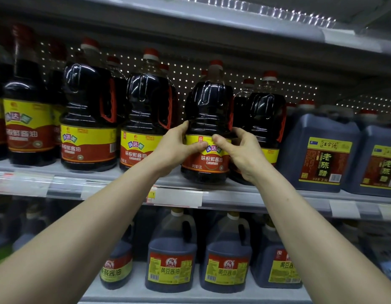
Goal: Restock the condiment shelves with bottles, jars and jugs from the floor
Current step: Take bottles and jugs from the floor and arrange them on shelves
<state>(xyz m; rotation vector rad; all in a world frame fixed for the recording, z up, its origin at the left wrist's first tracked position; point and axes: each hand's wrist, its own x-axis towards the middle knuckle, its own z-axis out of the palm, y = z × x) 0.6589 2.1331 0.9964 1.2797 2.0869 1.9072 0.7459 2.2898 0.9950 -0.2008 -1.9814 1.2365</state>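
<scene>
Both hands clamp the soy sauce jug [206, 137], left hand [175, 148] and right hand [245, 153] flanking its label, squaring it on the shelf [234, 191] edge.

Dim, cool light falls from above; glare streaks the dark soy sauce jugs [208, 102]. Edges bow and blur, lower shelf [190, 298] shadowed.

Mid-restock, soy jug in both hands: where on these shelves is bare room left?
Middle shelf is crowded: soy sauce jugs stand side by side up to the vinegar jugs; only its front strip beside the held jug, in the left hand and right hand, is bare. The lower shelf has a bare front strip before the yellow-labelled jugs.
</scene>
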